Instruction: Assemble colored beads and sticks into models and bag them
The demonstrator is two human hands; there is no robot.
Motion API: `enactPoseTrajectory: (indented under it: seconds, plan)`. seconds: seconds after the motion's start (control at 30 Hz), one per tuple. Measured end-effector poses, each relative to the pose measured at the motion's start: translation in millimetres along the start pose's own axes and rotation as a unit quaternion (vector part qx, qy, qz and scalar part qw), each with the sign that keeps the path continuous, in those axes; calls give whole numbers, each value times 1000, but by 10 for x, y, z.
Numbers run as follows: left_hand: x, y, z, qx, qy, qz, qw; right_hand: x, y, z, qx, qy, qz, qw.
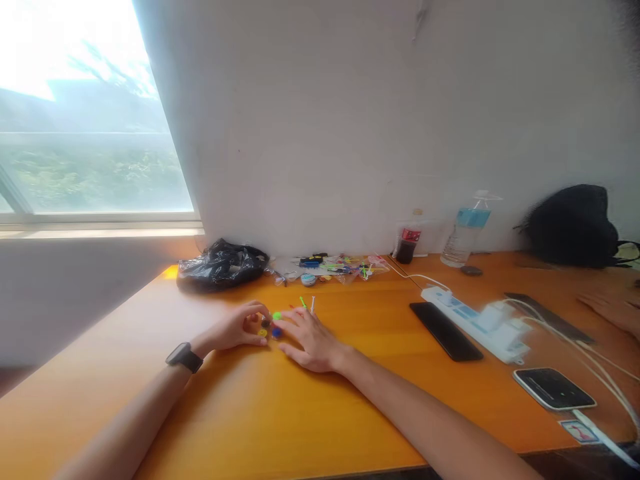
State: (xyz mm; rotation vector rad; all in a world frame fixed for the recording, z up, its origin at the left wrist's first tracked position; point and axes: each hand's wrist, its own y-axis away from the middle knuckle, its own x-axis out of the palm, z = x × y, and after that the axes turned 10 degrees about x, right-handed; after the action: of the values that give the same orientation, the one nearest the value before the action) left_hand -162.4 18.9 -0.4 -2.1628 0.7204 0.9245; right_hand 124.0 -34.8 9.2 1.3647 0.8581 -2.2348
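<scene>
Several small round coloured pieces sit in a tight cluster on the wooden table: a green piece (277, 316), a yellow piece (263, 333), a blue piece (277, 332) and a dark piece (265, 323). My left hand (245, 326) curves around their left side, thumb and fingers apart. From the right, my right hand (311, 339) reaches over the table with spread fingers, its fingertips beside the green and blue pieces. Whether any fingertip touches them I cannot tell. Just beyond my right hand stick up a green stick (303, 302) and a white stick (313, 303).
Against the wall lie a black plastic bag (223, 265) and bagged small parts (340, 267). A cola bottle (407, 245) and a water bottle (465, 237) stand farther right. Rightward are a black phone (445, 331), a power strip (470, 322), a charging phone (554, 388) and another person's hand (610, 310).
</scene>
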Motion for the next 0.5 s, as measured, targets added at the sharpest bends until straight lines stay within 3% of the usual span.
enactPoseTrajectory:
  seconds: [0.13, 0.5]
  plan:
    - [8, 10, -7, -10, 8, 1, 1000, 23, -10, -10, 3, 0, 20, 1000]
    - [19, -8, -163, -14, -4, 1, 1000, 31, -9, -31, -10, -23, 3, 1000]
